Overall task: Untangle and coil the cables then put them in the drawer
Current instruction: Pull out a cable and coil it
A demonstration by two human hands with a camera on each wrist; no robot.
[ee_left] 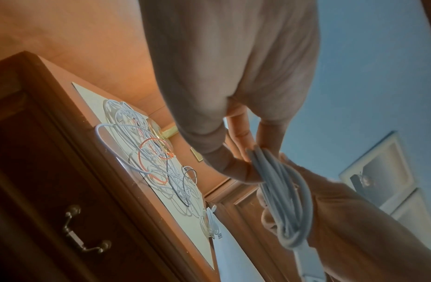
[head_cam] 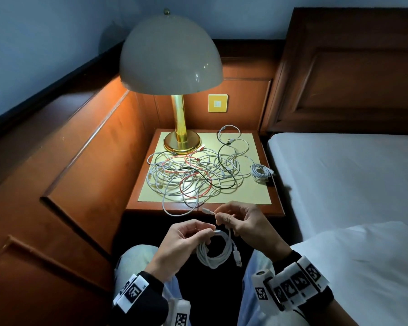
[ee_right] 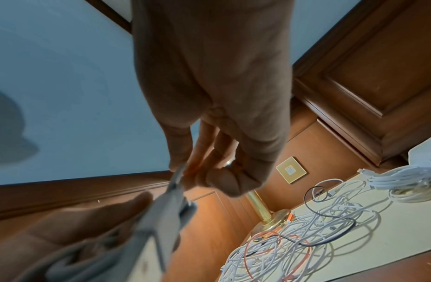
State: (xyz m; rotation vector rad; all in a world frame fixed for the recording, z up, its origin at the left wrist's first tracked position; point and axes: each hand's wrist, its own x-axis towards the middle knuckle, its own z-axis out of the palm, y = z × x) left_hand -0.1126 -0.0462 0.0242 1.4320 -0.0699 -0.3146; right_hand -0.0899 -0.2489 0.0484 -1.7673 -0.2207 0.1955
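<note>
White coil (head_cam: 213,251), smooth round loops, hangs over lap btwn both hands. Left hand (head_cam: 179,243) fingers curled, pinching coil top; right hand (head_cam: 243,223) pinches its plug end (head_cam: 207,211). Tangle (head_cam: 193,175) of thin white, red, black cables on nightstand (head_cam: 275,208) w/ brass lamp (head_cam: 179,137).

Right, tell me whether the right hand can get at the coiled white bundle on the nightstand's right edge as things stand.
Probably not yet. The path to the coiled white bundle looks clear, at the nightstand edge, apart from the tangle. But the right hand is pinching a white cable whose coil the left hand holds.
</note>
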